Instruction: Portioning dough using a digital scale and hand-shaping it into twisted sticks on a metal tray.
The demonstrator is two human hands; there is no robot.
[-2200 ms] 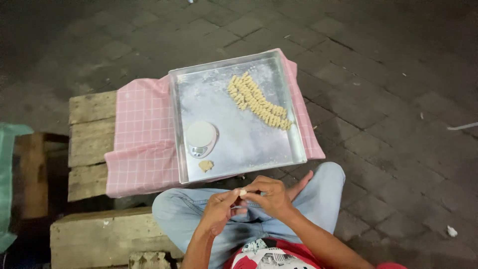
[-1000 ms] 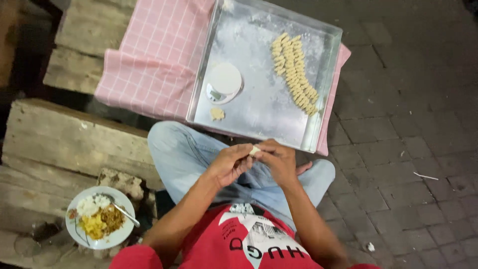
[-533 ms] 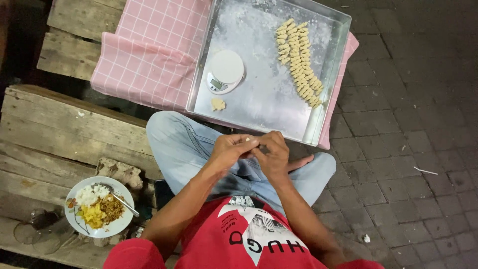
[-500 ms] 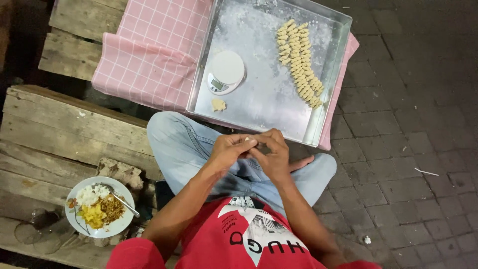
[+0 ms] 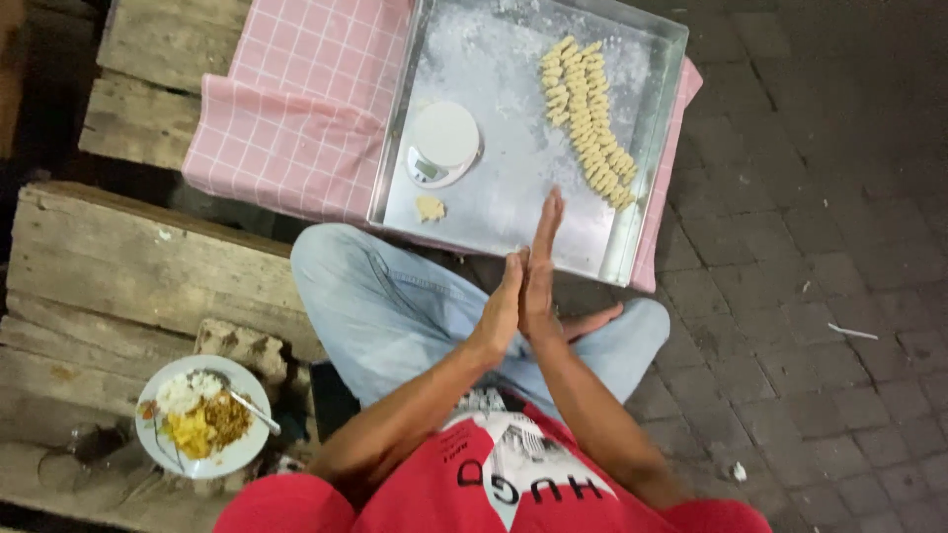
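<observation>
Now, nearest us, the left hand (image 5: 502, 308) and right hand (image 5: 540, 265) are pressed flat, palm to palm, fingers straight, over the crossed legs in jeans (image 5: 395, 316); whatever sits between the palms is hidden, so I cannot tell what they hold, if anything. Off to the left, a plate (image 5: 202, 417) of rice and food rests on the wooden pallet (image 5: 128, 276), well apart from the hands. Just beyond the fingertips lies the floured metal tray (image 5: 513, 188) on a pink checked cloth (image 5: 286, 109). On it, a small dough lump (image 5: 430, 207) sits just beside a round white scale (image 5: 441, 144), and rows of shaped dough pieces (image 5: 585, 123) run along the far right. Risk, as I judge it: anything rolled between those palms could slip out onto the paving (image 5: 820, 247), since the hands hang short of the tray's near rim.
</observation>
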